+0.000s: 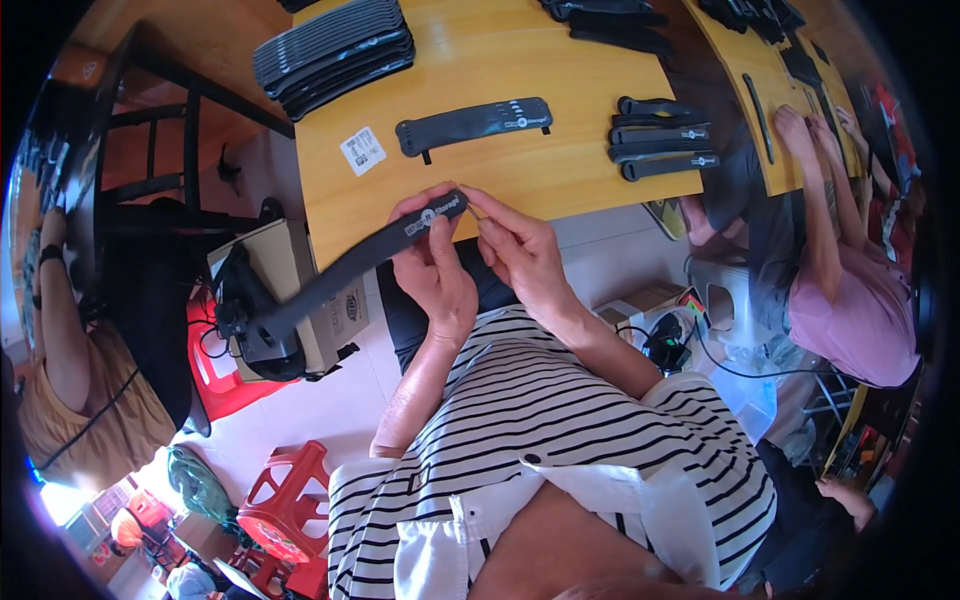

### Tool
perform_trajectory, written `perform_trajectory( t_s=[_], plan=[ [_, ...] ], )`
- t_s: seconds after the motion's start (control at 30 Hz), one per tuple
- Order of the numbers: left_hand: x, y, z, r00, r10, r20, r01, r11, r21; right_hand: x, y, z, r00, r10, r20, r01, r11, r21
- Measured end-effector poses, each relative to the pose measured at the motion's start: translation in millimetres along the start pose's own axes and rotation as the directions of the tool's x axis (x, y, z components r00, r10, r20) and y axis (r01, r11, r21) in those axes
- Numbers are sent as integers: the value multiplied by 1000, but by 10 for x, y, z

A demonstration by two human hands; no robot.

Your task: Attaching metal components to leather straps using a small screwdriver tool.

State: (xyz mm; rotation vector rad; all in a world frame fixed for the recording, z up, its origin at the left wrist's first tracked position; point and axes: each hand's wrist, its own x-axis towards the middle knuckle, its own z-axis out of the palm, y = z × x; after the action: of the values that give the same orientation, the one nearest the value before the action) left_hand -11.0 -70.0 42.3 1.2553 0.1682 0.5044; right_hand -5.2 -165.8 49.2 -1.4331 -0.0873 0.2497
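Note:
A long black storage strap (365,247) with white printing near one end is held up in front of me, just off the table's near edge. My left hand (440,275) grips it near the printed end, thumb on top, and the free length slants down to the left. At the tip of that end, my right hand (530,258) is closed in a pinch; what sits between those fingertips is too small to make out. Beyond my hands a wider black strap (470,128) lies flat on the table, two short tabs sticking out along its near side.
On the yellow wooden table (560,90) are a tall pile of black straps (340,55), several folded straps (662,140) at right and a white label (362,151). A cardboard box (340,325) stands lower left, near a red stool (285,505). Other people work on both sides.

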Motion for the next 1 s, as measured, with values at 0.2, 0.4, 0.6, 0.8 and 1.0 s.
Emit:
perform_trajectory(
  t_s=[0.2,0.4,0.6,0.8,1.0],
  plan=[
    [-35,-59,-12,998,44,36,-47,995,87,-37,-20,79,960,270,75,-273,838,473],
    [78,123,26,993,-101,-55,93,988,-120,52,175,62,902,-428,-49,370,828,-421],
    [44,-8,35,998,-1,-60,-3,998,-55,79,252,146,820,-562,-110,462,763,-452],
    [50,10,42,998,-11,-63,10,1000,-15,-16,-25,80,951,293,95,-293,765,573],
    [162,162,-156,980,-189,63,187,982,26,175,-14,-236,991,-12,133,41,975,-218]
  ],
)
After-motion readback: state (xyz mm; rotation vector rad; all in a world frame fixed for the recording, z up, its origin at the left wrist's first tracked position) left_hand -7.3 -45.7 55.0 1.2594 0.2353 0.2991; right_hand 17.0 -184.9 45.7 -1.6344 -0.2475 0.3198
